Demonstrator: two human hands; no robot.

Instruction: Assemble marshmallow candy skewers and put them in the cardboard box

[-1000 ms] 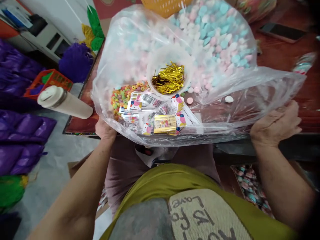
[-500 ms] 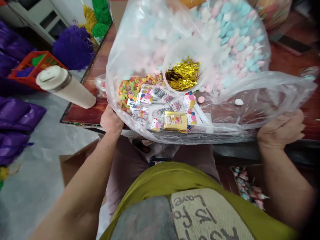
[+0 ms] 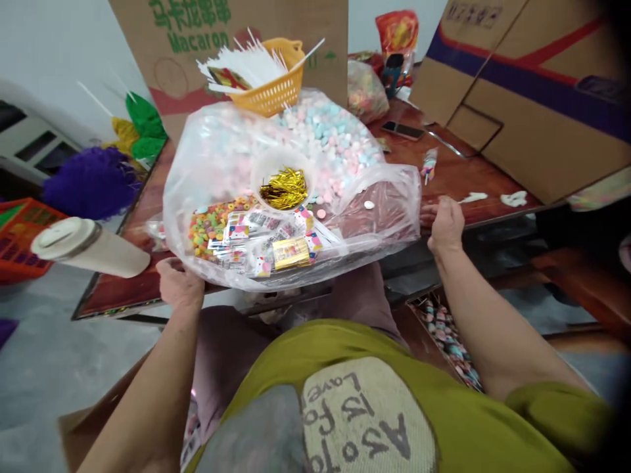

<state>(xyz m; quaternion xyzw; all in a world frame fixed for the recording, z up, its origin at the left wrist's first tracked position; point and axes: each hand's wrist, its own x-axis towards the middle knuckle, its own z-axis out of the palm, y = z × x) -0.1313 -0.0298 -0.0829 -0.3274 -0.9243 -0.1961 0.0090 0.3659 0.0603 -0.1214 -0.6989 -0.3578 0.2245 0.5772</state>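
Note:
A big clear plastic bag (image 3: 379, 217) lies over the front of the red-brown table (image 3: 473, 174). Inside or under it I see pink and blue candies (image 3: 325, 138), a white bowl of gold twist ties (image 3: 284, 187), coloured ring candies (image 3: 210, 223) and small printed packets (image 3: 276, 240). My left hand (image 3: 180, 282) grips the bag's near left edge. My right hand (image 3: 446, 226) holds the bag's right edge at the table's front.
A white tumbler (image 3: 86, 246) lies at the table's left corner. An orange basket of white sticks (image 3: 269, 82), cardboard boxes (image 3: 532, 85), a phone (image 3: 401, 130) and a wrapped lollipop (image 3: 428, 164) are farther back. A box of lollipops (image 3: 446, 332) sits below right.
The view has lifted and pulled back, showing the far table and boxes. Both hands stay on the bag's edges; the right one now sits closer to the middle.

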